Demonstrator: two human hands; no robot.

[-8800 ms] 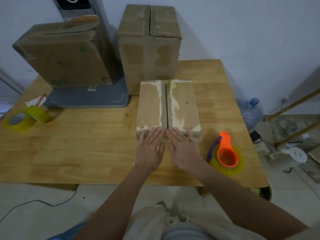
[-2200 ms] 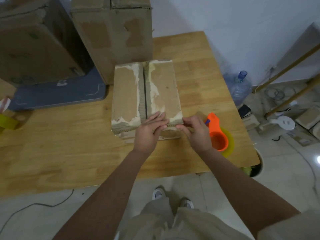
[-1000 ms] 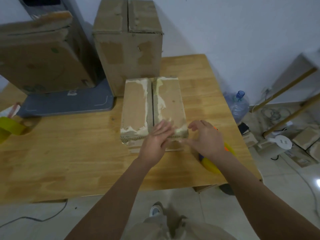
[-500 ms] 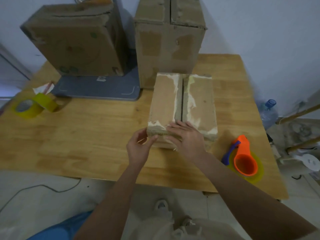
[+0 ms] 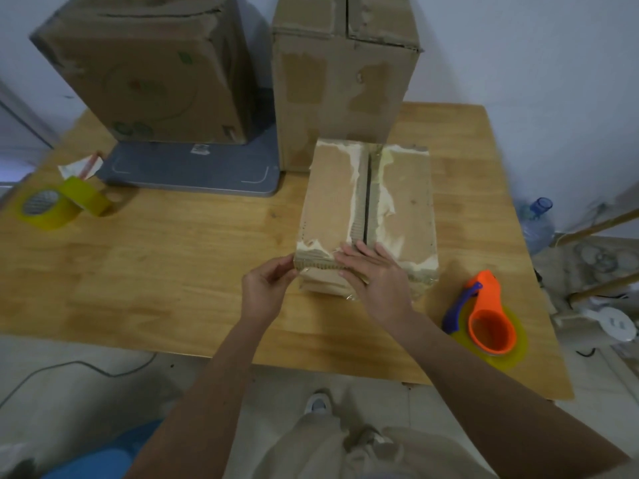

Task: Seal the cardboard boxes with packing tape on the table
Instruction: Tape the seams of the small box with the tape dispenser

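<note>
A small cardboard box (image 5: 332, 202) lies on the wooden table (image 5: 155, 271), its two top flaps meeting at a dark centre seam with torn white paper along it. A strip of clear tape crosses its near edge. My right hand (image 5: 377, 278) lies flat with straight fingers on the near edge at the seam. My left hand (image 5: 266, 288) pinches the tape end at the box's near left corner. An orange tape dispenser (image 5: 491, 323) with a yellowish roll lies to the right of the box.
Two bigger cardboard boxes stand at the back, one (image 5: 148, 70) on a grey base (image 5: 193, 171), the other (image 5: 342, 74) right behind the small box. Two yellow tape rolls (image 5: 58, 205) lie at the far left. A water bottle (image 5: 536, 223) and cables lie on the floor to the right.
My right hand has come off the dispenser side and now lies on the box's near edge. My left hand has slid from the seam to the near left corner.
</note>
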